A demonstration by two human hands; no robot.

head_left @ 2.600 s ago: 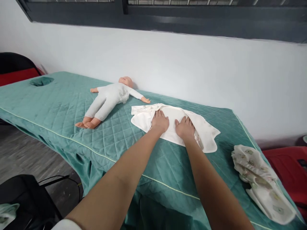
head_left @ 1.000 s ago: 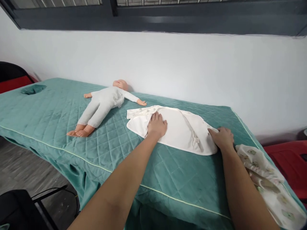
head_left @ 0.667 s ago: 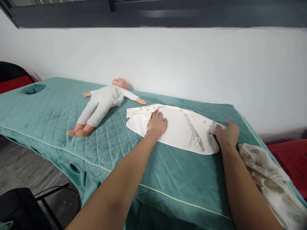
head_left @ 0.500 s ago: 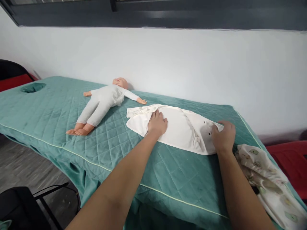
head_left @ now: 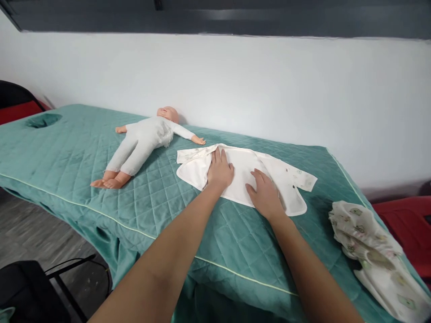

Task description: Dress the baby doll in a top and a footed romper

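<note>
A small white baby shirt (head_left: 240, 160) lies spread open on the green quilted bed cover (head_left: 235, 242), its printed sleeves stretched out to both sides. My left hand (head_left: 220, 170) rests flat on the left part of the shirt, fingers apart, holding nothing. Over the middle right of the shirt is my right hand (head_left: 266, 193), fingers spread, at or just above the cloth; I cannot tell how firmly it touches. Left of the shirt, a baby doll (head_left: 144, 139) in a white body lies on its back, one arm reaching toward the shirt's left sleeve.
A crumpled printed white cloth (head_left: 373, 251) lies at the bed's right end. Red seats (head_left: 404, 224) stand beyond that end. A face hole (head_left: 43, 120) is at the bed's left. Behind runs a white wall (head_left: 269, 89); a black chair (head_left: 30, 291) is lower left.
My right hand has let go of the shirt's right sleeve and moved left onto its middle. The right sleeve now lies outstretched. My left hand stays in place, its fingers straighter.
</note>
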